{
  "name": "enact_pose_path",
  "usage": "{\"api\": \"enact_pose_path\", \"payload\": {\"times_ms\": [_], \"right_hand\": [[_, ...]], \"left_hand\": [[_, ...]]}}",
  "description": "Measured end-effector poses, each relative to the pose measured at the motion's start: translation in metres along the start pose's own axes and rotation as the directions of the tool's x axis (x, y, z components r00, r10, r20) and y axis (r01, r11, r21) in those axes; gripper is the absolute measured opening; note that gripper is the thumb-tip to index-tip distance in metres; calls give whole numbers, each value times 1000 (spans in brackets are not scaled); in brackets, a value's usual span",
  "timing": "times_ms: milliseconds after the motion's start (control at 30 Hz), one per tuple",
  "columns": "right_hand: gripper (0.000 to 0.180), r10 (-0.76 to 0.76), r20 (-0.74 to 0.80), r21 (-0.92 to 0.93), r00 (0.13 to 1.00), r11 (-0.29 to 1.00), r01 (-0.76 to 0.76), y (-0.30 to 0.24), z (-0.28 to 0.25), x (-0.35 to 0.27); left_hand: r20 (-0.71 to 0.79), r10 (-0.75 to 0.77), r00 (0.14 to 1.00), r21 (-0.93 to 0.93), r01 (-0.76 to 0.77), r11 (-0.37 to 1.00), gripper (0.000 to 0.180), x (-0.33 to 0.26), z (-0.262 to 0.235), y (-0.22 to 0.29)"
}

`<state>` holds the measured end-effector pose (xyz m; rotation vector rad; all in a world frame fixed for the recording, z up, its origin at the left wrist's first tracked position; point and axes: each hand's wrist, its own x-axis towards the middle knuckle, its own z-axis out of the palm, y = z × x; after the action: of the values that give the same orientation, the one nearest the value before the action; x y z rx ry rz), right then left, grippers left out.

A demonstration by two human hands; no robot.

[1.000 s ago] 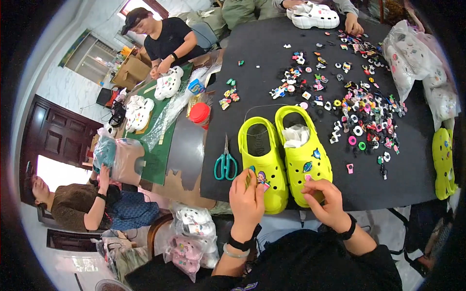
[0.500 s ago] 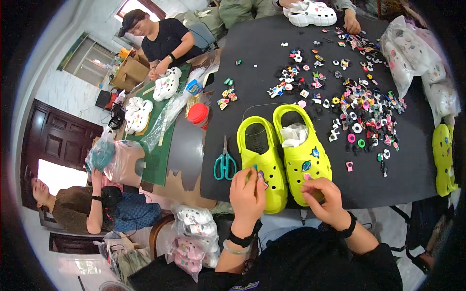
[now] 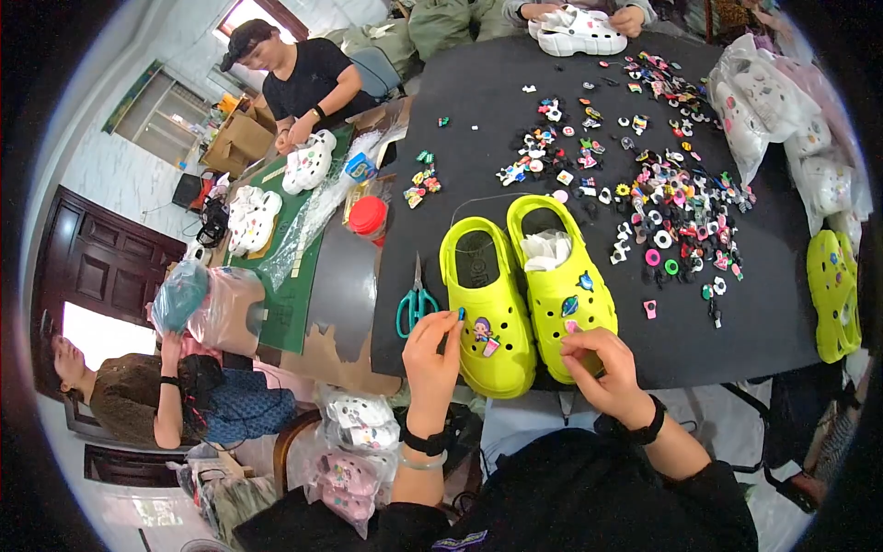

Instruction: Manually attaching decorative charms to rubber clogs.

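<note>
Two lime-green clogs stand side by side at the near table edge, toes toward me. On the left clog (image 3: 501,363) sit a cartoon-figure charm (image 3: 483,327) and a pink cup charm (image 3: 490,346). The right clog (image 3: 598,313) carries a blue charm (image 3: 585,281), a planet charm (image 3: 570,305) and a pink charm (image 3: 572,327). My left hand (image 3: 430,359) is closed, pinching a small blue-green charm (image 3: 461,315) beside the left clog. Over the right clog's toe, my right hand (image 3: 602,375) has thumb and fingertips curled together; whatever is between them is hidden.
Teal-handled scissors (image 3: 416,308) lie left of the clogs. Loose shoe charms (image 3: 681,216) spread across the black table (image 3: 478,83). A red-lidded jar (image 3: 368,216) stands on the left. Bagged clogs (image 3: 768,101) and another lime clog (image 3: 834,294) line the right edge. Co-workers handle white clogs (image 3: 308,164).
My left hand has drawn back leftward from the left clog, uncovering its charms. My right hand stays at the right clog's toe. Across the table, a co-worker's second hand has come to the white clog.
</note>
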<state>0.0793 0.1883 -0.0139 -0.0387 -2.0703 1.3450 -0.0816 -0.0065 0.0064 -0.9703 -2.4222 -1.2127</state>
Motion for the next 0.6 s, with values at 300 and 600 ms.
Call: {"api": "enact_pose_path", "payload": {"times_ms": [300,600], "right_hand": [[27,-27,1,10,1000,1000,27,1,-1,1],[26,-37,-6,14,999,999,37,2,0,1]], "left_hand": [[42,-231,972,-211,235,949,14,-2,-3,-11],[-125,-169,978,-224,138,965,12,-16,19,-17]]}}
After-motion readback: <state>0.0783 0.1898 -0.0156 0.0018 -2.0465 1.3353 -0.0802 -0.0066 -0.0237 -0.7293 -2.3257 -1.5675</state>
